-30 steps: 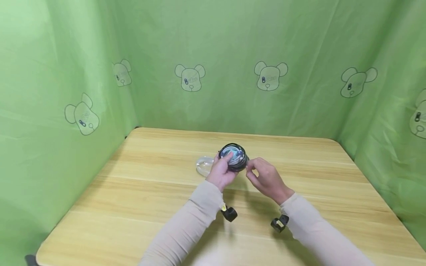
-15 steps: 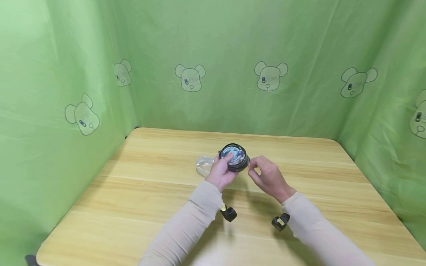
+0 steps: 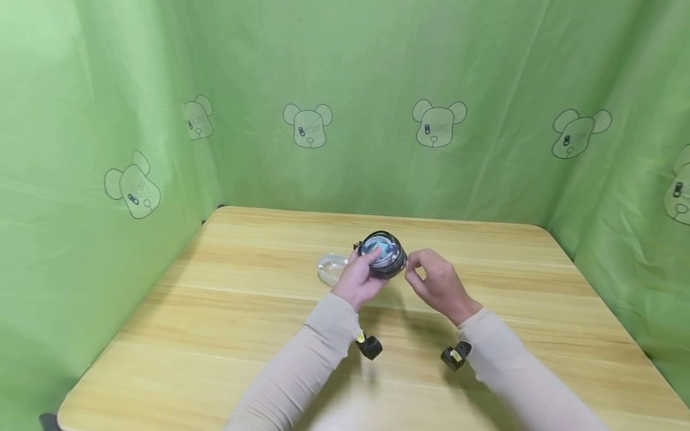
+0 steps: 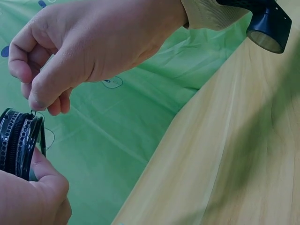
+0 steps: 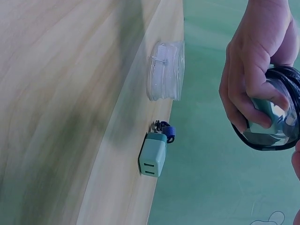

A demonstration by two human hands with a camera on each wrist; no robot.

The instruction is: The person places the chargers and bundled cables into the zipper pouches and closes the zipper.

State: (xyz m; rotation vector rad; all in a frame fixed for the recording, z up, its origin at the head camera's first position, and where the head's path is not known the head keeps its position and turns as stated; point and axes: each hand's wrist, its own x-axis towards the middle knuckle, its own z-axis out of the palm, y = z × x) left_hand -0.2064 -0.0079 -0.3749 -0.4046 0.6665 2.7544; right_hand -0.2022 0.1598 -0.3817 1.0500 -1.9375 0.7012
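My left hand point(image 3: 362, 281) grips a round clear zip pouch point(image 3: 393, 263) with black trim, thumb over its face, above the table. Inside show a coiled pale cable and a light blue-green piece. In the left wrist view, the black zipper point(image 4: 15, 143) runs along the pouch's side. My right hand point(image 3: 439, 282) is at the pouch's right edge, its thumb and forefinger pinching the zipper pull point(image 4: 33, 114); the fingertips hide most of the pull. The right wrist view catches the left hand's fingers point(image 5: 255, 89) wrapped over the pouch from the other side.
A second clear round pouch point(image 3: 330, 269) lies on the wooden table point(image 3: 242, 341), left of the hands. Near it, in the right wrist view, is a green two-port charger point(image 5: 153, 154) beside a small dark blue bundle point(image 5: 168, 131). Green curtains point(image 3: 372, 173) surround the table.
My right hand has moved a little to the right and up, still at the pouch's edge. The held pouch has shifted slightly right with the left hand's grip unchanged.
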